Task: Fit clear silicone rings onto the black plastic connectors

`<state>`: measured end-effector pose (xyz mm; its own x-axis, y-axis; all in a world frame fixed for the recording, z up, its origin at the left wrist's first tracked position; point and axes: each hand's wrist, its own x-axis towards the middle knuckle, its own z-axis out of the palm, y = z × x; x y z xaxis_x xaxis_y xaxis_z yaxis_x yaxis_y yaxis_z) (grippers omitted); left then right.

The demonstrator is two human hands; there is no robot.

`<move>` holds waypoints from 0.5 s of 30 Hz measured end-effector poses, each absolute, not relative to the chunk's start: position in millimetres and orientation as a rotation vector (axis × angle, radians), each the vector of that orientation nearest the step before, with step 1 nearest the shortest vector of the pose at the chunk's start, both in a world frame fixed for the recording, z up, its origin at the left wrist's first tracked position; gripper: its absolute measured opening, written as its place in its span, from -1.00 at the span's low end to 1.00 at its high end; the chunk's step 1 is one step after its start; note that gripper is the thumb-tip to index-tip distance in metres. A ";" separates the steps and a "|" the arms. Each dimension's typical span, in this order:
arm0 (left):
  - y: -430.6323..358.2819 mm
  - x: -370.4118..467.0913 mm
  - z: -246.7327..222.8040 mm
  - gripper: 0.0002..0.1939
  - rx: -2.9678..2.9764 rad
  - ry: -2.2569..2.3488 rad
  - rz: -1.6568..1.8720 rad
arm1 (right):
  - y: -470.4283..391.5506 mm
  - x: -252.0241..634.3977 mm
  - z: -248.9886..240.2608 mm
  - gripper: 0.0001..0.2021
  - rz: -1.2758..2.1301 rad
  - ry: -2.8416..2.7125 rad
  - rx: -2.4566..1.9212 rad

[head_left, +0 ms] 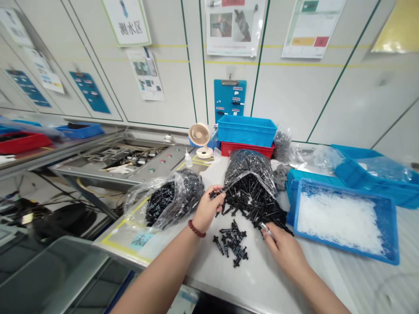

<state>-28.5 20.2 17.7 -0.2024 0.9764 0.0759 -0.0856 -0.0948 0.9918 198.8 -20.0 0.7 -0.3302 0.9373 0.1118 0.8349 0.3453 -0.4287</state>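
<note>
Slim black plastic rods look light, stiff; pinch mid-shaft. Left hand curled, can't tell grip; right hand clamps silver metal cylinder.

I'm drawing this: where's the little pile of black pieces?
In the head view, the little pile sits on the table, low and slightly right of centre, between left hand and right hand, before the open bag.

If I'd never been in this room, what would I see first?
Probably the big heap of black parts in the middle, spilling from a clear bag, with the left hand at its left edge and the right hand, holding a silver thing, at its near right. Then the bright blue tray of white bits on the right, and the small cream fan at the back.
</note>
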 end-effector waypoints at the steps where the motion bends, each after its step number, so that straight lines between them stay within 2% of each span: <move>1: 22.6 -32.2 17.1 -0.71 1.143 1.334 1.473 | -20.1 198.9 0.5 -0.75 0.423 -2.284 -1.571; 5: 26.5 -43.2 14.2 -0.79 1.724 1.852 1.221 | -20.5 199.0 1.7 -0.72 0.441 -2.308 -1.576; 7: 25.0 -44.1 13.4 -0.75 1.987 2.060 0.860 | -20.4 199.1 1.6 -0.69 0.464 -2.302 -1.576; 10: 20.9 -41.0 12.1 -0.75 2.078 2.182 0.406 | -19.9 199.3 -1.1 -0.66 0.488 -2.281 -1.583; 15: 17.1 -38.4 10.0 -0.77 2.054 2.202 0.279 | -22.0 197.5 0.2 -0.62 0.558 -2.272 -1.578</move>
<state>-38.4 17.1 10.0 -0.0740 0.9965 0.0395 0.9748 0.0639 0.2135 197.5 -22.0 0.2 -0.3401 0.9396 0.0375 0.8154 0.3146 -0.4861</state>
